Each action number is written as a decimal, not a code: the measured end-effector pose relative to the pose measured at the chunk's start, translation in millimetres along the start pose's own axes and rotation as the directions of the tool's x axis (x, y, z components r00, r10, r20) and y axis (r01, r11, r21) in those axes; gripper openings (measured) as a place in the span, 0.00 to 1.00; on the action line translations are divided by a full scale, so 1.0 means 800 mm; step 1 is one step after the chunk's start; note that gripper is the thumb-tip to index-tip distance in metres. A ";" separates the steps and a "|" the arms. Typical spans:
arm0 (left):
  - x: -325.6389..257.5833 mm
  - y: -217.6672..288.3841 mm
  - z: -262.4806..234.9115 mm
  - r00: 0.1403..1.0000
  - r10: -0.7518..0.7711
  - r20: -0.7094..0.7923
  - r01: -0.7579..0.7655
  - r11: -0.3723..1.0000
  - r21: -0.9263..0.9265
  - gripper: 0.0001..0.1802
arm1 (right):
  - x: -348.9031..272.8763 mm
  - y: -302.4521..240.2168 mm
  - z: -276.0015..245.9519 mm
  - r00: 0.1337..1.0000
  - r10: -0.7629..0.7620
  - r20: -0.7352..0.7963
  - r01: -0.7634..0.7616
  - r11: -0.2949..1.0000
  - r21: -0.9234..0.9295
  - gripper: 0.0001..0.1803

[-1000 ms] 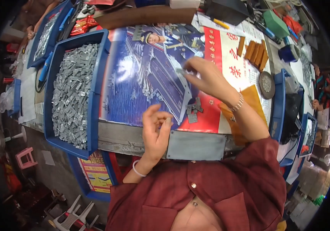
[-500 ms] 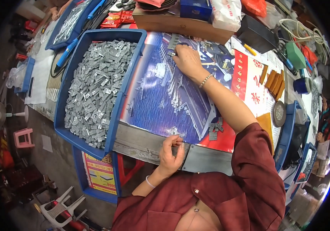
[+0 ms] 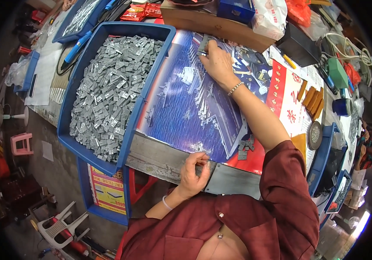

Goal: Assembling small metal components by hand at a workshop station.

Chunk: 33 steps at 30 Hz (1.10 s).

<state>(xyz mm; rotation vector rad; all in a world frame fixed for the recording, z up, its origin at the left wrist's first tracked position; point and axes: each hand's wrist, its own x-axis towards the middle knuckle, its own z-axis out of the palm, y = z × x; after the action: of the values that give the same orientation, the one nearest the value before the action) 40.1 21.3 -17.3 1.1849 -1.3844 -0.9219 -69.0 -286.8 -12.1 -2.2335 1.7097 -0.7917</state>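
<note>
Right hand [image 3: 219, 65]: fingers bent at grey pieces [image 3: 203, 45], grip unclear | Left hand [image 3: 194, 174]: half-curled near table edge [image 3: 157, 157], contents unclear

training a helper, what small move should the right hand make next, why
Probably move the right hand to the small grey pile: it is at the grey pieces by the far edge of the poster, while that pile lies loose at the near edge.
</note>
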 end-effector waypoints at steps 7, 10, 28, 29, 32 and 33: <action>0.002 0.001 0.000 0.999 -0.038 0.013 0.039 0.999 -0.016 0.24 | 0.002 0.017 0.001 0.997 -0.057 -0.060 0.060 0.997 0.039 0.14; 0.002 0.000 -0.001 1.000 -0.022 0.001 0.022 1.000 -0.001 0.24 | -0.020 0.010 -0.022 0.990 -0.143 0.001 0.140 0.973 0.183 0.10; 0.137 0.104 -0.201 0.983 -0.088 -0.158 0.133 0.944 0.302 0.11 | -0.296 -0.083 -0.233 0.868 -0.156 0.472 -0.069 0.903 0.425 0.06; 0.146 0.112 -0.195 0.985 -0.107 -0.134 0.139 0.954 0.264 0.10 | -0.303 -0.076 -0.232 0.845 -0.165 0.509 -0.093 0.891 0.445 0.08; 0.147 0.119 -0.180 0.996 -0.087 0.032 0.065 0.903 0.425 0.10 | -0.329 -0.070 -0.231 0.811 -0.174 0.559 -0.141 0.868 0.476 0.09; 0.149 0.116 -0.172 0.998 -0.045 0.033 0.026 0.896 0.443 0.09 | -0.334 -0.067 -0.232 0.798 -0.171 0.578 -0.162 0.863 0.479 0.09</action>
<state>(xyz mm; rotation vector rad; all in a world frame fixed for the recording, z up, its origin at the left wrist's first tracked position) 164.0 -65.2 120.5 1.5405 -1.6679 -0.6739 -172.2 8.8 92.9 -1.8287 1.0301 -0.3808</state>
